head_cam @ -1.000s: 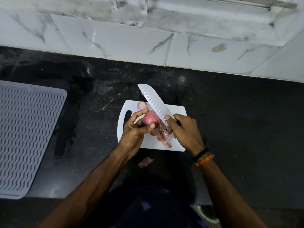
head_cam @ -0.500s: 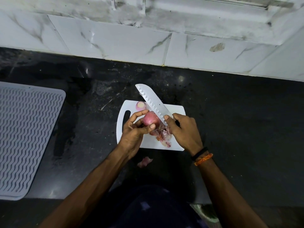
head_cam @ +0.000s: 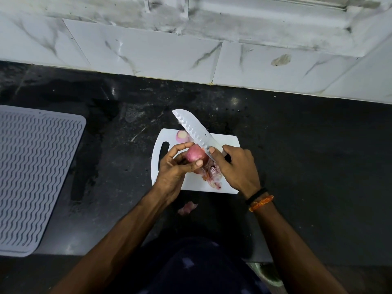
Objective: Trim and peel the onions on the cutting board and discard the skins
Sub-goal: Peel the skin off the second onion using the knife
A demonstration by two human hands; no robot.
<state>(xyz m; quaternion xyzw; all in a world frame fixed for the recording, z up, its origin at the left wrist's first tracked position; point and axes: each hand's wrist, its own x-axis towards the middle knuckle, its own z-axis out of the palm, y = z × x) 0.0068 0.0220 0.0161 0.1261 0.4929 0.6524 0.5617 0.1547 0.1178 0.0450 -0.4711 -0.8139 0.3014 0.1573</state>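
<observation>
The left hand [head_cam: 174, 168] grasps a red onion [head_cam: 196, 156] between thumb and fingers, holding it over the middle of the white cutting board [head_cam: 230, 143]. The right hand [head_cam: 237, 166] is clenched around the handle of a knife [head_cam: 196, 130] (the handle itself is hidden by the fingers), with the forefinger laid along the blade. The blade runs up and to the left from the hand; its lower part passes just beside the onion's right shoulder, and its tip extends past the board's far edge. Whether the edge actually touches the onion cannot be told.

A second, already trimmed onion [head_cam: 182, 135] sits at the far left corner of the board, partly behind the blade. A heap of loose skins [head_cam: 212, 175] lies on the board below the held onion, next to the right hand. One stray piece of skin [head_cam: 187, 207] lies off the board on the black countertop [head_cam: 307, 155], near its front edge. A grey ribbed drying mat [head_cam: 36, 177] lies well apart at the left.
</observation>
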